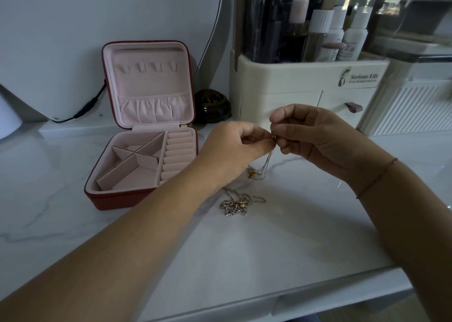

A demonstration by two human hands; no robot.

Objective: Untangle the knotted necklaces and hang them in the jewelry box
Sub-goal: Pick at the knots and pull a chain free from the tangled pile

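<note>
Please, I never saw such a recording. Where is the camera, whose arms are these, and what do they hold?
No machine: a person wears one camera on the head, looking down at their own arms. The left grip and right grip, both bare hands, pinch a thin necklace chain between fingertips; its lower part trails onto the white marble counter. Nearer the camera lies a tangled heap of necklaces. At the left stands an open red jewelry box, pink inside; the hooks in its lid are bare. Behind stands a cream cosmetics organiser.
</note>
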